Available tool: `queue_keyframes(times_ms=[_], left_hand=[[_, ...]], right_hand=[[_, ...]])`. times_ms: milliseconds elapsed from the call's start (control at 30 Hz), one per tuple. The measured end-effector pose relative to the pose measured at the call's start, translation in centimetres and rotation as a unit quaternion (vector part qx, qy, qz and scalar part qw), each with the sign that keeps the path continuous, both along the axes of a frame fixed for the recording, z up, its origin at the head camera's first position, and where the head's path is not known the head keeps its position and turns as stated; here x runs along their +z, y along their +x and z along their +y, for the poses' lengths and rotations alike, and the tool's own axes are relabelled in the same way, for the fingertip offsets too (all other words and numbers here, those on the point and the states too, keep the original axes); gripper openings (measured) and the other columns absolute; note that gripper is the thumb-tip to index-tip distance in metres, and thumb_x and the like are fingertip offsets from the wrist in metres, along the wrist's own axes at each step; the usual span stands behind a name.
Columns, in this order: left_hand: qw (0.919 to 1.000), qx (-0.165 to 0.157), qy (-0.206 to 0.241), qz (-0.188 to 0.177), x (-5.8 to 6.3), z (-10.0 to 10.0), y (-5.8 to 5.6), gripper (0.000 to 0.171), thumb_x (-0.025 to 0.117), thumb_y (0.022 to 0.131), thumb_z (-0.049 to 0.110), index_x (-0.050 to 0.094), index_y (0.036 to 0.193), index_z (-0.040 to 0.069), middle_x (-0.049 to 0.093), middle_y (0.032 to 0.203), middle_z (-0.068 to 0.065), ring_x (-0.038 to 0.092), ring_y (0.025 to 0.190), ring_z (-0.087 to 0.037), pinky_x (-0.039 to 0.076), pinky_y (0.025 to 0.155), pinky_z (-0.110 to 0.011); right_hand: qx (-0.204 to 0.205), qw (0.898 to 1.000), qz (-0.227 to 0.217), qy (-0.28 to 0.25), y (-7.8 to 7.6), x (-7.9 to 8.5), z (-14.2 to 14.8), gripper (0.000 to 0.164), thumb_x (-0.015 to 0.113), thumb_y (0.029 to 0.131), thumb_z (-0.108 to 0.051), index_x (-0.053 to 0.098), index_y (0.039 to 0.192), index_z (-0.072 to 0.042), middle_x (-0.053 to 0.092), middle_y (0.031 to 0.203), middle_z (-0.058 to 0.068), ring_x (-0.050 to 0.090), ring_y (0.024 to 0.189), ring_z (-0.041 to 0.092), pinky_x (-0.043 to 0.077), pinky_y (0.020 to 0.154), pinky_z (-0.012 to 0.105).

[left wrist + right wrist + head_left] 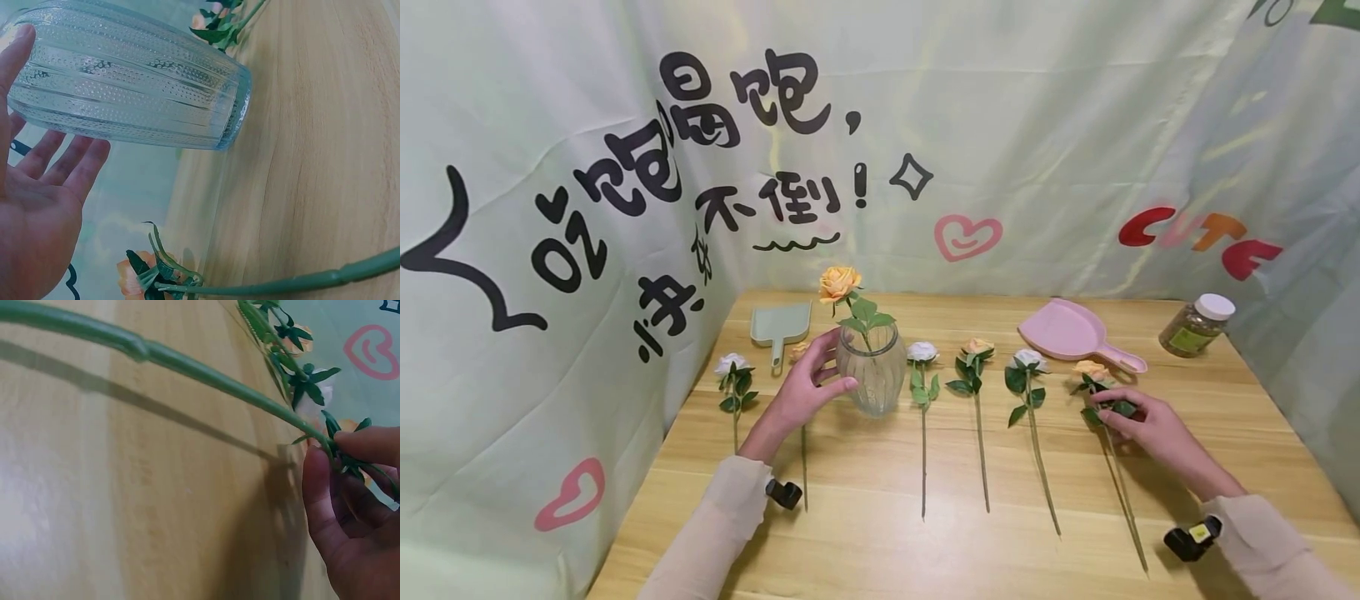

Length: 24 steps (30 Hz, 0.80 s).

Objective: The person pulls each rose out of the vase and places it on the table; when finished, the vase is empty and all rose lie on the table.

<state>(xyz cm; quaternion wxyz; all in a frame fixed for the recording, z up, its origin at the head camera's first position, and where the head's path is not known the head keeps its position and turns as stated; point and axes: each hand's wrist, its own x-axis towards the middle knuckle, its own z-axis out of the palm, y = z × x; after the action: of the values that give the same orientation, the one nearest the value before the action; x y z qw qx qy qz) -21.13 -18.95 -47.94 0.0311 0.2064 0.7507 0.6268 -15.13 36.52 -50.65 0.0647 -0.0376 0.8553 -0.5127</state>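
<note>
A ribbed clear glass vase (880,375) stands upright on the table, one orange rose (839,284) rising out of it. My left hand (808,379) is at the vase's left side, its thumb in front and its loosely extended fingers right by the glass, as the left wrist view shows too. Between thumb and fingers, my right hand (1138,417) pinches another orange rose (1092,371) by the stem just under the bloom. That rose's long green stem (206,375) slants toward the table's front, with its shadow on the wood beside it.
Right of the vase lie a white rose (922,352), an orange rose (977,348) and another white rose (1028,360). A white rose (732,364) and a partly hidden orange rose (801,352) lie left. Behind are a green dustpan (780,323), pink dustpan (1063,327) and lidded jar (1195,327).
</note>
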Motion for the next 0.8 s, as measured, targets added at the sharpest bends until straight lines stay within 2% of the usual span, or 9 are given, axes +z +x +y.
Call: queue_keyframes(times_ms=[133,300,400,567,733,800], left_hand=[[1.0000,0.000,0.001,-0.001,0.0,0.0,0.1,0.086,0.083,0.099,0.016,0.035,0.170,0.015,0.041,0.172,-0.014,0.044,0.155,-0.043,0.040,0.128,-0.064],[1.0000,-0.002,0.002,0.000,-0.1,0.0,0.1,0.086,0.082,0.099,0.015,0.034,0.170,0.014,0.040,0.173,-0.016,0.044,0.155,-0.043,0.039,0.128,-0.064],[1.0000,-0.001,0.001,0.001,-0.2,-0.1,0.0,0.086,0.082,0.099,0.015,0.034,0.170,0.014,0.040,0.173,-0.015,0.044,0.155,-0.043,0.039,0.128,-0.064],[1.0000,0.002,0.000,0.002,-0.2,-0.2,0.0,0.087,0.083,0.098,0.016,0.034,0.170,0.015,0.041,0.172,-0.015,0.044,0.155,-0.043,0.040,0.128,-0.064],[1.0000,-0.004,0.000,0.003,-0.2,-0.1,-0.1,0.087,0.083,0.099,0.018,0.034,0.170,0.015,0.041,0.172,-0.016,0.044,0.155,-0.044,0.040,0.127,-0.064],[1.0000,-0.003,-0.001,0.003,-0.2,-0.1,-0.2,0.087,0.083,0.099,0.018,0.034,0.170,0.016,0.041,0.172,-0.015,0.044,0.155,-0.044,0.041,0.127,-0.063]], right_hand=[[-0.012,0.999,0.007,0.031,-0.1,-0.6,-0.4,0.036,0.066,0.111,-0.019,0.063,0.139,0.004,0.071,0.092,0.001,0.068,0.072,0.013,0.058,0.056,0.030],[-0.026,0.996,0.018,0.084,0.0,-1.2,-0.6,0.040,0.064,0.112,-0.023,0.062,0.142,0.004,0.071,0.092,0.007,0.066,0.073,0.011,0.054,0.056,0.029],[-0.022,0.994,0.030,0.101,0.1,-1.2,-0.7,0.041,0.062,0.113,-0.025,0.062,0.144,0.002,0.068,0.108,0.016,0.068,0.074,0.011,0.055,0.057,0.029],[-0.021,0.991,0.060,0.121,0.3,-1.0,-0.9,0.042,0.062,0.113,-0.028,0.062,0.144,0.000,0.053,0.139,0.024,0.070,0.075,0.008,0.059,0.059,0.028],[-0.041,0.988,0.079,0.126,0.7,-0.7,-0.9,0.044,0.065,0.112,-0.029,0.062,0.144,0.001,0.052,0.138,0.027,0.070,0.074,0.005,0.060,0.060,0.026],[-0.055,0.986,0.094,0.128,0.7,-0.5,-0.7,0.044,0.065,0.112,-0.029,0.062,0.144,0.000,0.054,0.137,0.025,0.066,0.081,-0.003,0.059,0.063,0.021]])
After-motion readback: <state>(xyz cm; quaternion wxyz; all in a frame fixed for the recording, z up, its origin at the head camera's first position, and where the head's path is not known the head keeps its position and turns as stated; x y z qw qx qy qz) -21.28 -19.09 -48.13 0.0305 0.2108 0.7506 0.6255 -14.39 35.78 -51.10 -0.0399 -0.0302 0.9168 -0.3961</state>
